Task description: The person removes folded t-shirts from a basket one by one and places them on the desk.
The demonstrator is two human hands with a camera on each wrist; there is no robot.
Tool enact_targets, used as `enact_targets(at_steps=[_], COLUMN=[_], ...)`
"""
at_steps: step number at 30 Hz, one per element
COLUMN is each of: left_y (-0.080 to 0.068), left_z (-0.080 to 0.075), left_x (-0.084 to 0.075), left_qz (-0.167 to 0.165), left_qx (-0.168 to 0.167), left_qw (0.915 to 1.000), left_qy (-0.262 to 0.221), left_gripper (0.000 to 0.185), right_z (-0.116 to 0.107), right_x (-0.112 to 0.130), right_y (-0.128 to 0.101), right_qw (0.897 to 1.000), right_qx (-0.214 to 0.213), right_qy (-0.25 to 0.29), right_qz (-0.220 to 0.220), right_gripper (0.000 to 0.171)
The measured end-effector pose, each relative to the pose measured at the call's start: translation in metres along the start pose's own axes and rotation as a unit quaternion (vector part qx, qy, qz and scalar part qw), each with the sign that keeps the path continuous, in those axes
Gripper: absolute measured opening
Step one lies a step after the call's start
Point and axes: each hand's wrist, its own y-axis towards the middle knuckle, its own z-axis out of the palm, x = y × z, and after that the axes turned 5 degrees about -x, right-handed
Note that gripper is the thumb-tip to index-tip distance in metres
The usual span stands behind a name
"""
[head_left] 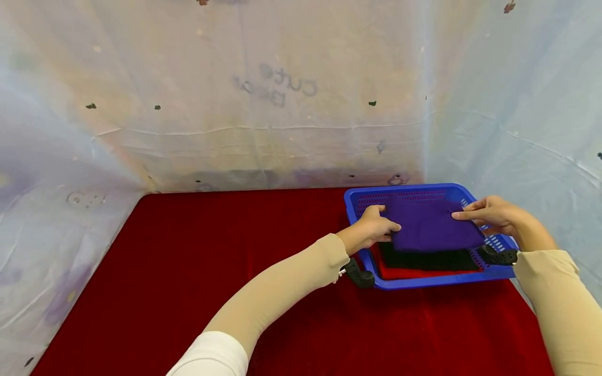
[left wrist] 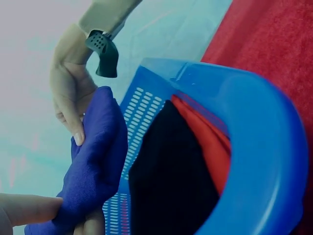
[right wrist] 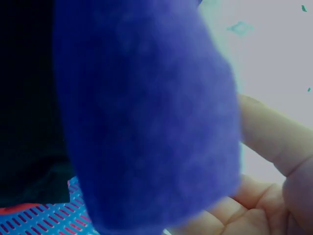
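Holding: both hands hold a purple cloth above a blue basket
Left hand: fingers curled on the cloth's left edge, thumb on top
Right hand: fingers clamped on the cloth's right edge, thumb on top, the others beneath
Cloth: folded flat, tilted a little, clear of the pile below it
Basket: stands at the far right of the red worktop, near the wall corner
In the basket: a black cloth on a red cloth
Hidden: the purple cloth covers most of the pile; only the near edges of the black and red cloths show from the head view
Cut off: in the left wrist view just two fingertips of the left hand show; in the right wrist view the purple cloth fills most of the frame, blurred
Writing: faint mirrored letters on the back sheet, seemingly "Cute" over a second word too dim to read
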Motion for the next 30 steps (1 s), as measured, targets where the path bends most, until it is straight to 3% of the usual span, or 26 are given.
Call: enact_targets(at_steps=[10,24,30], left_y=[-0.003,-0.013,-0.014], left_z=[-0.027,-0.045,-0.051], left_x=[-0.014,-0.034,-0.038], left_qz=[-0.003,0.009,0.013], left_qx=[0.042,0.055,0.056], left_qw=[0.9989,0.9984,0.9984], left_qy=[-0.022,0.000,-0.002], left_gripper=[0.078,0.074,0.074], right_z=[0.007,0.017,0.018], right_x=[0.018,0.033,0.040], right_y=[0.001,0.002,0.003], right_qw=[0.999,0.997,0.996], right_qx=[0.016,-0.028,-0.021], right_qy=[0.036,0.047,0.071], right_qz=[-0.016,-0.047,-0.050], right_gripper=[0.086,0.075,0.076])
